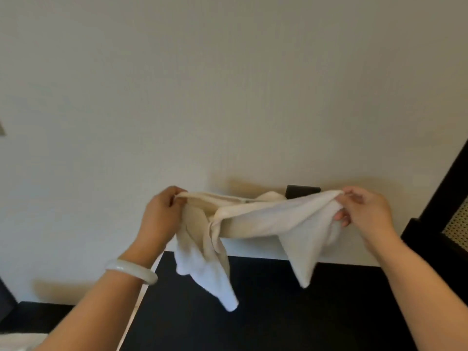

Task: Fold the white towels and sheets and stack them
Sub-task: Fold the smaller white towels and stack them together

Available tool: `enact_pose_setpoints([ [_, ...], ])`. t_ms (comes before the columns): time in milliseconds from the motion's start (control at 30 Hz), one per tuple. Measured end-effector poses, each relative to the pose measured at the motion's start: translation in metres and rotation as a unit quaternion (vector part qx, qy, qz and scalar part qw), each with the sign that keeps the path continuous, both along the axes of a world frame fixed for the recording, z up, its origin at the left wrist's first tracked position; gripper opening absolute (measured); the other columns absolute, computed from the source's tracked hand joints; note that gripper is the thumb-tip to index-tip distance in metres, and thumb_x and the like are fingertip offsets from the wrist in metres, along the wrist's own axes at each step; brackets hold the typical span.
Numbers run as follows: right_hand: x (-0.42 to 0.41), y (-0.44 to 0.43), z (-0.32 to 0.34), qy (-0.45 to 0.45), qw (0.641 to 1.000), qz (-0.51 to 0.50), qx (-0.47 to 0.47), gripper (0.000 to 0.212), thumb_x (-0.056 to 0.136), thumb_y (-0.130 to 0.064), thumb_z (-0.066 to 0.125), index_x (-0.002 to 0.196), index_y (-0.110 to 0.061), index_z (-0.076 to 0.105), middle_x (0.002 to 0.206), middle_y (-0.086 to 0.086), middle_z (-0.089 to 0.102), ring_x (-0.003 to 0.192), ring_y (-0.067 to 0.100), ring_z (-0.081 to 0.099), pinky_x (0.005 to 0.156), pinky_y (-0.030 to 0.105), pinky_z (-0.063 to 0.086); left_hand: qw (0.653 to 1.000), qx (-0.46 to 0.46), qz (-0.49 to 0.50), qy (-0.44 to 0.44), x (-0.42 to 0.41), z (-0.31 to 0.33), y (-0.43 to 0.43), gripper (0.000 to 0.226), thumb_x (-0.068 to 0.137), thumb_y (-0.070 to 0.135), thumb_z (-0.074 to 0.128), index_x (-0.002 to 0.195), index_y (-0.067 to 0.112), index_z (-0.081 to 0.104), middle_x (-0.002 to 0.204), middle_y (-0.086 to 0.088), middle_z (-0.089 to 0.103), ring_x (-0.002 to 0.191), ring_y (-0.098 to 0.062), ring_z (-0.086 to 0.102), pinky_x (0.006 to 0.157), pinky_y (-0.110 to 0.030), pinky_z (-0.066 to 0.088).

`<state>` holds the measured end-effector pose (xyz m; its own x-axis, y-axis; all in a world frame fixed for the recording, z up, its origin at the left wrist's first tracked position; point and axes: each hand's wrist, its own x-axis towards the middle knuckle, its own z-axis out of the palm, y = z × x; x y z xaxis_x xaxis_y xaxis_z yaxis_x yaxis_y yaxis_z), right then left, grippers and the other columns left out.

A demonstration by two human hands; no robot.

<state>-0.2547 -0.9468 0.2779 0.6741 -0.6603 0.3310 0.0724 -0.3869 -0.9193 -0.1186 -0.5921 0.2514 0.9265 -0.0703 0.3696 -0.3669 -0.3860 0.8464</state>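
The towel [253,219] hangs in the air in the middle of the view, stretched between both hands, in front of the wall [228,84] and above the dark table [278,312]. It is bunched and twisted, not flat. A band of cloth runs from hand to hand, and two loose ends droop, one below the left hand and one toward the right. Neither end seems to touch the table.

The left hand [162,211] grips the left end of the top edge with fingers curled round the cloth. The right hand [364,211] pinches the right end between thumb and fingers.

No neat fold shows in the towel yet, so this piece seems to be at the opening step: it is being spread by its edge and has to be straightened before the first fold. No stack is in view. A bit of white cloth [20,342] shows at the near left edge, but whether it is folded or waiting cannot be told. From what shows, most of the task looks undone.

A pale bangle [131,271] sits on the left wrist. A small dark block [302,191] shows on the wall behind the towel. A dark frame [450,198] with a woven panel stands at the right.
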Motion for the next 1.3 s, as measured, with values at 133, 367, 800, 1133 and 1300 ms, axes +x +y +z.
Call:
enact_pose_setpoints([
  [133,-0.003,-0.009,0.005,0.025,0.999,0.02,-0.019,0.022,0.092,-0.002,0.064,0.079,-0.021,0.065,0.061,-0.001,0.065,0.046,0.011,0.063,0.047,0.019,0.053,0.997,0.065,-0.029,0.031,0.005,0.003,0.003,0.022,0.098,0.022,0.053,0.078,0.023,0.064,0.063,0.007,0.059,0.059,-0.011,0.052,0.053,-0.027,0.035],
  [367,-0.047,-0.027,-0.098,0.539,0.763,0.175,-0.311,0.019,0.075,-0.019,0.079,0.065,-0.025,0.064,0.073,-0.005,0.069,0.067,0.008,0.063,0.056,0.011,0.042,0.944,0.295,-0.061,0.137,-0.01,-0.085,0.022,0.018,0.099,0.021,0.054,0.098,0.011,0.07,0.095,-0.007,0.069,0.087,-0.023,0.061,0.069,-0.028,0.043],
  [800,0.027,-0.011,-0.184,0.389,0.898,0.07,-0.195,0.021,0.098,-0.012,0.055,0.114,-0.013,0.069,0.117,0.006,0.065,0.11,0.024,0.059,0.091,0.029,0.045,0.891,0.39,-0.064,0.225,-0.015,-0.137,0.037,0.02,0.088,0.019,0.058,0.106,0.021,0.05,0.095,0.005,0.059,0.085,-0.011,0.056,0.068,-0.023,0.046],
  [1133,0.083,-0.027,-0.213,0.451,0.814,0.176,-0.322,0.032,0.094,-0.009,0.051,0.123,-0.018,0.061,0.124,0.003,0.054,0.112,0.021,0.053,0.096,0.028,0.043,0.852,0.458,0.005,0.253,0.001,-0.142,0.048,0.033,0.095,0.053,0.053,0.089,0.021,0.043,0.081,0.005,0.057,0.069,-0.009,0.054,0.057,-0.024,0.041],
  [1300,0.085,-0.036,-0.209,0.483,0.744,0.132,-0.443,0.005,0.092,-0.031,0.061,0.088,-0.031,0.062,0.107,-0.006,0.056,0.113,0.019,0.046,0.091,0.029,0.036,0.776,0.561,-0.025,0.288,-0.017,-0.163,0.044,0.024,0.094,0.039,0.052,0.078,0.023,0.042,0.08,0.007,0.054,0.072,-0.009,0.054,0.055,-0.02,0.035],
])
